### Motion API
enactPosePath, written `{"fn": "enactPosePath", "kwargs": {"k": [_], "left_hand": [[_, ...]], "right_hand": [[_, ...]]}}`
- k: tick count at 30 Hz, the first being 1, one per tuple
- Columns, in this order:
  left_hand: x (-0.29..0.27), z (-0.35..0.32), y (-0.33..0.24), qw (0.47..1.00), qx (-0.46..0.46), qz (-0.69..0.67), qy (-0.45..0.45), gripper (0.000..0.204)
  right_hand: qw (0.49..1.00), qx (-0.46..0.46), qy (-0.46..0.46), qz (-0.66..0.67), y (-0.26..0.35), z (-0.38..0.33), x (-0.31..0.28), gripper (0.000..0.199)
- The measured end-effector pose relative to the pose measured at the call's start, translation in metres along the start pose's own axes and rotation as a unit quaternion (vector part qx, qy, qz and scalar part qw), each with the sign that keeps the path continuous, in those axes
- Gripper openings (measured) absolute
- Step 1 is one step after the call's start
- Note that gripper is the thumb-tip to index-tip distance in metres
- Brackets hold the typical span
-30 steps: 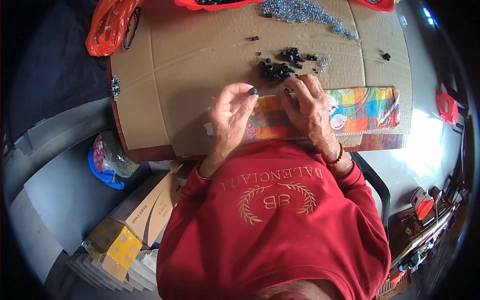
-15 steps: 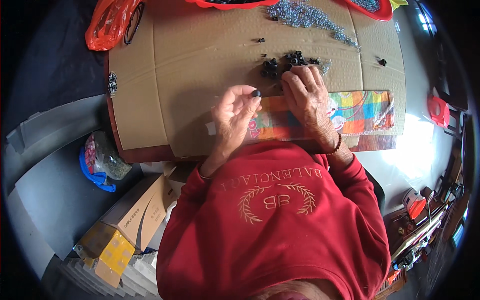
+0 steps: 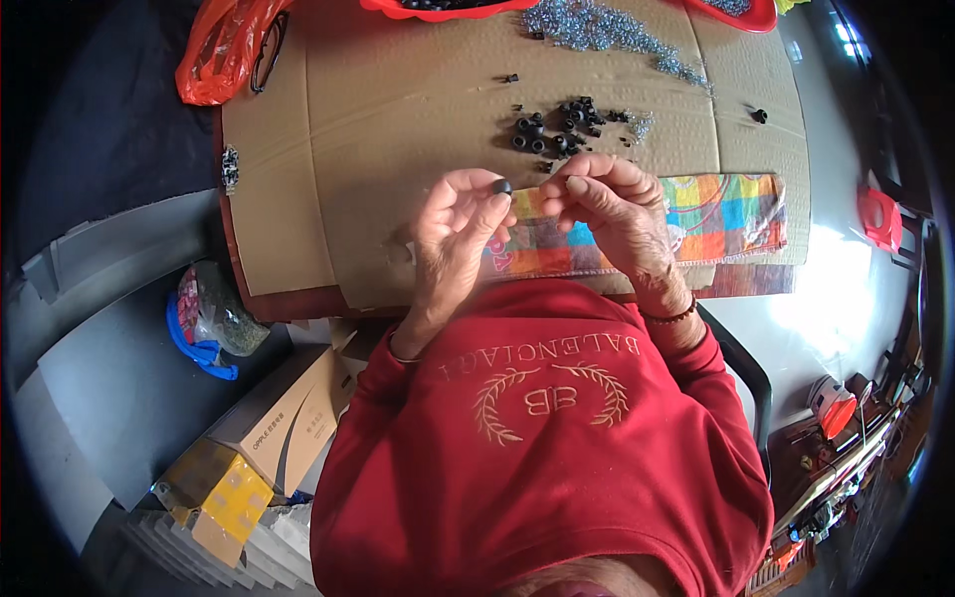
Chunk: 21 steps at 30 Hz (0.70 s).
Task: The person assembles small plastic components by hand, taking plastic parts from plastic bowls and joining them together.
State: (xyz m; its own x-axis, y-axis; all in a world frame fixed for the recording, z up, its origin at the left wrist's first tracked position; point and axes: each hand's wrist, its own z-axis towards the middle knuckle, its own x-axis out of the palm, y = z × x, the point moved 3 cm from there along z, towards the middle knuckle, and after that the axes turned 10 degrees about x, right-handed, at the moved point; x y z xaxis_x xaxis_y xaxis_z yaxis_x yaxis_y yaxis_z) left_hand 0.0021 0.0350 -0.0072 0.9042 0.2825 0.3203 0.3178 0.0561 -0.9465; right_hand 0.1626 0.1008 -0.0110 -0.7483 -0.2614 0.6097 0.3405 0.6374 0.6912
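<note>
Between the thumb and forefinger of my left hand (image 3: pixel 453 229) is a small rounded black plastic part (image 3: pixel 502 186). Close beside it, my right hand (image 3: pixel 627 214) is pinched, thumb against forefinger; anything between those fingertips is too small to make out. Just beyond both hands, several loose black plastic parts (image 3: pixel 538 130) lie on the cardboard sheet (image 3: pixel 398 109), some of them ring-shaped. A little cluster of fine metal springs (image 3: pixel 642 125) sits at their right. Under my right hand runs a folded checked cloth (image 3: pixel 736 224) along the near edge.
A heap of small silvery springs (image 3: pixel 607 32) spreads at the far side, between a red tray (image 3: pixel 458 13) of black parts and another red tray (image 3: pixel 761 18). An orange-red plastic bag (image 3: pixel 224 55) lies at the far left. Cardboard boxes (image 3: pixel 284 418) stand on the floor at left.
My right hand has drawn back from the black parts toward my left hand, uncovering the pile. My left hand still holds the black part in nearly the same place.
</note>
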Motion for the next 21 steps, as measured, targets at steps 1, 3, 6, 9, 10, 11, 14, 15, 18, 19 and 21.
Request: {"fn": "enactPosePath", "kwargs": {"k": [1,3,6,9,10,11,14,15,18,19,21], "left_hand": [[0.002,-0.001,-0.001,1.0,-0.005,-0.007,0.003,0.02],[0.005,-0.002,-0.002,1.0,-0.022,-0.019,0.003,0.019],[0.008,-0.002,-0.003,0.996,-0.06,-0.066,0.013,0.018],[0.011,-0.002,-0.003,0.987,-0.099,-0.122,0.026,0.018],[0.012,-0.003,-0.002,0.983,-0.117,-0.142,0.03,0.018],[0.011,-0.003,0.0,0.982,-0.118,-0.142,0.029,0.018],[0.012,-0.003,0.0,0.98,-0.118,-0.152,0.045,0.019],[0.013,-0.004,0.001,0.979,-0.125,-0.154,0.049,0.02],[0.014,-0.004,0.001,0.977,-0.135,-0.154,0.058,0.02],[0.015,-0.004,0.001,0.977,-0.137,-0.151,0.065,0.019],[0.016,-0.004,0.0,0.976,-0.144,-0.149,0.066,0.019]], "right_hand": [[1.0,0.002,0.001,-0.003,-0.001,-0.001,-0.002,0.011],[0.999,-0.03,0.012,-0.033,-0.007,0.001,-0.013,0.011],[0.997,-0.046,0.035,-0.047,-0.005,-0.001,-0.02,0.011],[0.999,-0.009,0.045,-0.007,0.0,-0.005,-0.015,0.01],[0.999,0.011,0.042,0.017,-0.001,-0.005,-0.013,0.009],[0.999,0.012,0.042,0.018,-0.002,-0.005,-0.013,0.009],[0.998,0.006,0.057,0.04,-0.004,-0.003,-0.013,0.008],[0.996,0.0,0.073,0.055,-0.005,-0.002,-0.015,0.008],[0.993,-0.001,0.093,0.067,-0.006,-0.001,-0.015,0.007],[0.993,0.003,0.098,0.063,-0.007,-0.001,-0.015,0.007],[0.992,0.009,0.11,0.064,-0.008,-0.001,-0.013,0.007]]}}
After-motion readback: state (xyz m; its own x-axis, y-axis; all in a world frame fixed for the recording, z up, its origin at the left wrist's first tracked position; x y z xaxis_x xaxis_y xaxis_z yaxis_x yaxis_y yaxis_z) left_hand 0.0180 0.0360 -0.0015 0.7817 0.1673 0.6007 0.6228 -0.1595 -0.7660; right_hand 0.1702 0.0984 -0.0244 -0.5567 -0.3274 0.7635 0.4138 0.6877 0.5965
